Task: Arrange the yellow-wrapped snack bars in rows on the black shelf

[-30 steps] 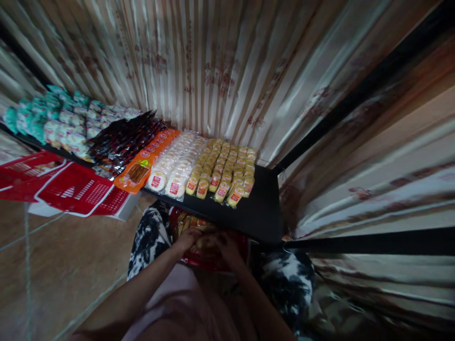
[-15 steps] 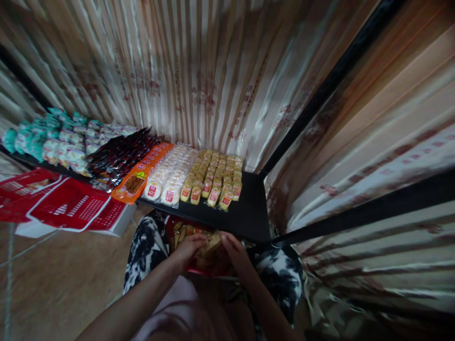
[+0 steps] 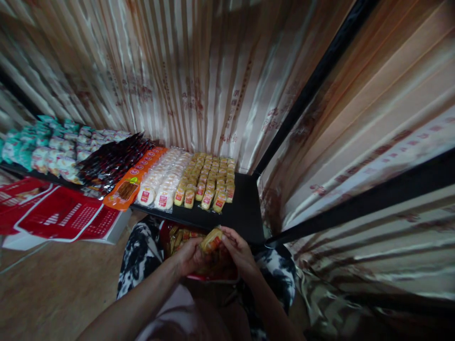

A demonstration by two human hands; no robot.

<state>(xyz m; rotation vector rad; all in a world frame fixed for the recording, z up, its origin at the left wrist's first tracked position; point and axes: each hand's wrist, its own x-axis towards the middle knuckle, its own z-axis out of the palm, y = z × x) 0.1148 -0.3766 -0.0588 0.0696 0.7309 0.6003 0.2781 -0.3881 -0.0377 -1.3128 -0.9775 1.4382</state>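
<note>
A yellow snack packet (image 3: pixel 212 240) with a red label is held between my two hands. The fingers of my left hand (image 3: pixel 189 255) close on its left end. My right hand (image 3: pixel 237 246) pinches it at the right end. Below them, on my lap, a red bag (image 3: pixel 164 237) holds several more yellow packets (image 3: pixel 179 237), partly hidden by my hands. Just beyond, rows of the same yellow packets (image 3: pixel 208 177) lie on a black shelf (image 3: pixel 245 203).
Left along the shelf are white round cracker packets (image 3: pixel 163 182), an orange packet (image 3: pixel 124 189), dark packets (image 3: pixel 113 158) and teal-and-white packets (image 3: pixel 53 142). Red printed bags (image 3: pixel 67 213) lie at the lower left. Black bars (image 3: pixel 316 90) and a pleated curtain (image 3: pixel 199 94) surround the shelf.
My hands have raised the packet slightly and its red label now shows. The whole view has shifted a little, with the shelf sliding left in the picture.
</note>
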